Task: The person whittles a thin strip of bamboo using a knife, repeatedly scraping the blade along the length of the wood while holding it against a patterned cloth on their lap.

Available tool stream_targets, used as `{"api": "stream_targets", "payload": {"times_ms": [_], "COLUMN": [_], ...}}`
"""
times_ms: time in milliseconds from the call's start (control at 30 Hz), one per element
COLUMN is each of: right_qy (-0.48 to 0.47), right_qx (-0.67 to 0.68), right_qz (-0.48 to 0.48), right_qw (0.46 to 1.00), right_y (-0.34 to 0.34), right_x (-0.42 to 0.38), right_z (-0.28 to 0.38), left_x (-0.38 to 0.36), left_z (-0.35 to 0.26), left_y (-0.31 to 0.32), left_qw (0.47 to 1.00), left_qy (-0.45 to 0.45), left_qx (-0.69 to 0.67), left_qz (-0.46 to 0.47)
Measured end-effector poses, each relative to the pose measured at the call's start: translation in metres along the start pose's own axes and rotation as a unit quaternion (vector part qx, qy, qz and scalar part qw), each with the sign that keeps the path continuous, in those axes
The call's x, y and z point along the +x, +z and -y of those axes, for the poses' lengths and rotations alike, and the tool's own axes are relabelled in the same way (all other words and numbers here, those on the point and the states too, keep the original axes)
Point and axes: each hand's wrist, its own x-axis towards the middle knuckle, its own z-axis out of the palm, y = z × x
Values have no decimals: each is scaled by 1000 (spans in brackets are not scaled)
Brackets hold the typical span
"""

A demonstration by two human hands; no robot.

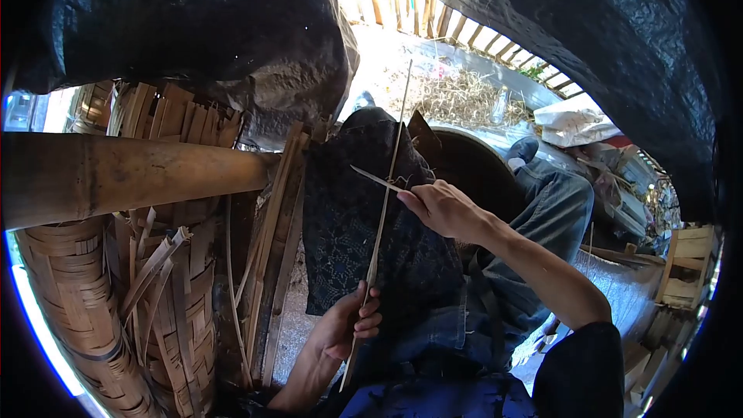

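My left hand (348, 325) is closed around the lower part of a long thin bamboo strip (380, 236), which slants up and away across my lap. In my right hand (447, 209) is a knife (373, 177), its narrow blade pointing left and crossing the strip. Blade and strip meet or overlap here; small curled shavings show near the crossing. The knife's handle is hidden inside my fingers. Under the strip, a dark patterned cloth (340, 255) covers my leg.
At left, a thick bamboo pole (147, 174) juts in above woven bamboo baskets (81, 302) and upright split pieces (279, 240). Dark plastic sheeting (193, 23) hangs overhead. Beyond my knees lie dry shavings (457, 97) and a glass bottle (499, 106). A wooden crate (687, 265) stands right.
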Motion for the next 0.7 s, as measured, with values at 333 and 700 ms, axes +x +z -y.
{"api": "stream_targets", "payload": {"times_ms": [333,700], "right_qy": [61,-12], "right_qx": [-29,69], "right_qz": [-18,-118], "right_qw": [998,991], "right_y": [-3,-7], "right_x": [31,10], "right_z": [-28,0], "left_x": [-20,-24], "left_z": [18,6], "left_y": [-8,-10], "left_qw": [998,996], "left_qy": [-6,13], "left_qx": [-65,-93], "left_qz": [13,5]}}
